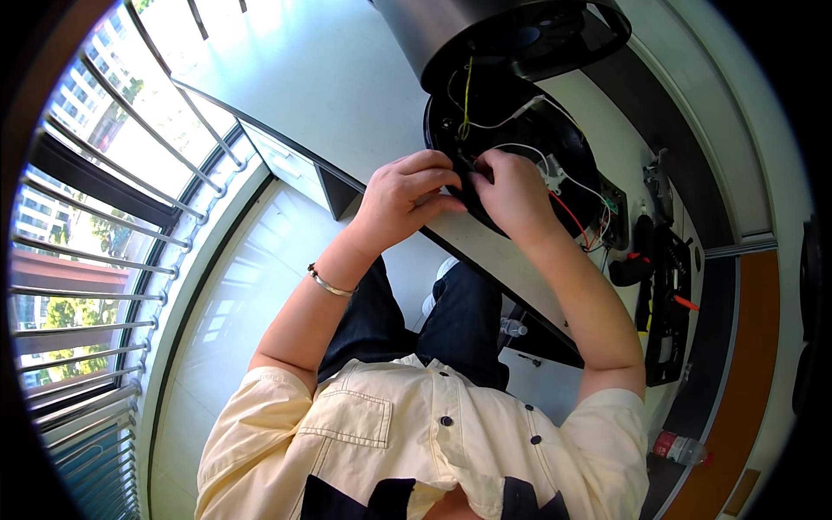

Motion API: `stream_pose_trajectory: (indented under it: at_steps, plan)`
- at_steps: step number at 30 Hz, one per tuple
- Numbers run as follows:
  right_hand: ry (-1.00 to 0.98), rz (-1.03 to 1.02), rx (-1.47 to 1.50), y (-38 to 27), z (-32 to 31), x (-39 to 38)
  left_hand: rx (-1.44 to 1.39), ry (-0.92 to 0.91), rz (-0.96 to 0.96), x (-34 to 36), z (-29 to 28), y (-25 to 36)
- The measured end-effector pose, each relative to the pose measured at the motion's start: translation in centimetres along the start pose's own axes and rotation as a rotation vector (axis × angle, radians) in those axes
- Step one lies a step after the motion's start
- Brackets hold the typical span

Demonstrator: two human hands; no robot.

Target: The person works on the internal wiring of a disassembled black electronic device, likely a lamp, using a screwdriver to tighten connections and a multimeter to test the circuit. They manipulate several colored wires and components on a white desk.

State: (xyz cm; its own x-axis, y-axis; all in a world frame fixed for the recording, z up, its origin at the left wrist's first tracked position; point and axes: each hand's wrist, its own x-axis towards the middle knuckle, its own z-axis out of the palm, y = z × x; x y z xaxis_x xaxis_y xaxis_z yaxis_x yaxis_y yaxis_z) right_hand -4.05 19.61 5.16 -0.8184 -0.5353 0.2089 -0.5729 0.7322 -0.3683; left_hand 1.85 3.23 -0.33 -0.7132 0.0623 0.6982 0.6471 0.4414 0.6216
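A round black appliance base lies on its back on the table, with a dark cylindrical housing beyond it. Thin wires run between the two, among them a yellow-green wire. My left hand is at the base's near left edge, fingers curled and thumb toward the index finger. Close beside it, my right hand pinches at the same spot. Something small and dark sits between the fingertips; its kind is hidden. Right of my right hand are a white connector and a red wire.
A circuit board with wires lies right of the base. Farther right are a black and red power tool and a black tool case. A plastic bottle lies at lower right. Barred windows line the left.
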Motion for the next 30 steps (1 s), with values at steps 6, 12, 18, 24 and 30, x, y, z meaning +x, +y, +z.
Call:
stream_pose_trajectory:
  at_steps: [6,12,18,24,30]
  plan:
    - [-0.148,0.169,0.345,0.9,-0.6,0.5,-0.023,0.001,-0.015,0.0,0.0,0.0]
    - [-0.116,0.174,0.365,1.4,-0.3,0.4,-0.027,-0.006,-0.014,0.0,0.1,0.0]
    - [0.036,-0.008,0.165,0.0,-0.2,0.1,-0.049,0.003,0.0,0.1,0.1,0.0]
    - [0.163,-0.365,-0.192,-0.7,-0.3,0.0,-0.014,0.004,0.036,0.0,0.1,-0.2]
    - [0.055,-0.24,-0.31,-0.9,-0.8,-0.4,-0.016,0.001,0.01,0.1,0.1,0.0]
